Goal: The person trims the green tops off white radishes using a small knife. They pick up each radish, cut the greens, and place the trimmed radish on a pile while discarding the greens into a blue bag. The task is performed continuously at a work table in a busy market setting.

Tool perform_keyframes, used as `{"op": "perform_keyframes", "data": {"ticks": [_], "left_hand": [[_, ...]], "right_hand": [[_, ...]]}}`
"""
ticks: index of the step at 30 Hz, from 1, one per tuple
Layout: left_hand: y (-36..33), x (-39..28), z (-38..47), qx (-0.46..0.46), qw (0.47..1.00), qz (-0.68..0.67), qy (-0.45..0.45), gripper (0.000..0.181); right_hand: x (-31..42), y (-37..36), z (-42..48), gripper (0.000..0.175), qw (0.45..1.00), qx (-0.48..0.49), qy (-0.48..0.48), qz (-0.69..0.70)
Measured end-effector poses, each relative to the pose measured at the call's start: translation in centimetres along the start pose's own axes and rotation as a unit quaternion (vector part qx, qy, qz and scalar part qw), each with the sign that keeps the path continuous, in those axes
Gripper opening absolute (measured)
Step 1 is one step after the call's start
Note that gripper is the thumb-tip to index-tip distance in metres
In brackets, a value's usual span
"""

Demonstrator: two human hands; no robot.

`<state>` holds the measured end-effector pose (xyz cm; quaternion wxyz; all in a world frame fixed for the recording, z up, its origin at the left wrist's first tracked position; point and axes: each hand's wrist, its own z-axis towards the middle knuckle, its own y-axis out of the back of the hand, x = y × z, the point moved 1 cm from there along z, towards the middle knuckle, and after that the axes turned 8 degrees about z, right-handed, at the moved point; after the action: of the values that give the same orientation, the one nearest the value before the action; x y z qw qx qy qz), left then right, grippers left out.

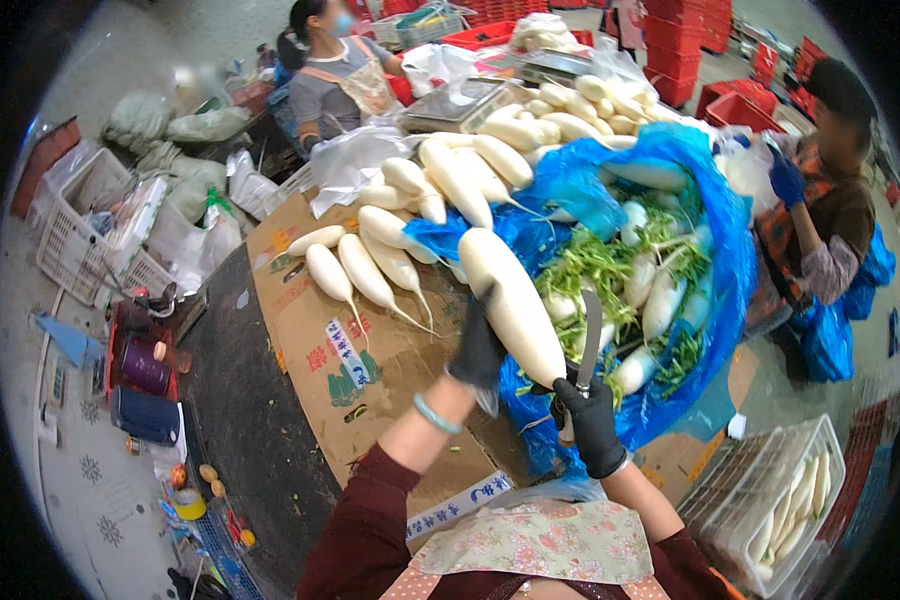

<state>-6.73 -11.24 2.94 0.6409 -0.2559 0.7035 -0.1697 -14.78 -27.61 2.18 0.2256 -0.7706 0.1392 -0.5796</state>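
A large white daikon radish is held up over the table, tilted, with its lower end toward me. My left hand, in a black glove, grips its left side. My right hand, also gloved in black, holds a knife with the blade pointing up, and its fingers are by the radish's lower end. Under and right of my hands lies an open blue plastic bag of daikons with leafy green tops. Several bare daikons lie on a flattened cardboard sheet to the left.
More daikons are heaped at the back beside a weighing scale. A person in an apron is at the far left; another with blue gloves is at the right. A plastic crate of daikons stands at lower right. Red crates are stacked behind.
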Motion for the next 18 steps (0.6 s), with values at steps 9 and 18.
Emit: {"op": "perform_keyframes", "data": {"ticks": [9,18], "left_hand": [[9.4,3.0,2.5,-0.049,0.997,0.017,-0.049,0.043],[25.5,-9.0,17.7,-0.369,0.639,0.635,-0.229,0.093]], "right_hand": [[-4.6,-1.0,2.1,0.026,0.953,0.03,0.042,-0.298],[-3.8,5.9,-1.2,0.023,0.986,-0.061,-0.08,-0.131]]}}
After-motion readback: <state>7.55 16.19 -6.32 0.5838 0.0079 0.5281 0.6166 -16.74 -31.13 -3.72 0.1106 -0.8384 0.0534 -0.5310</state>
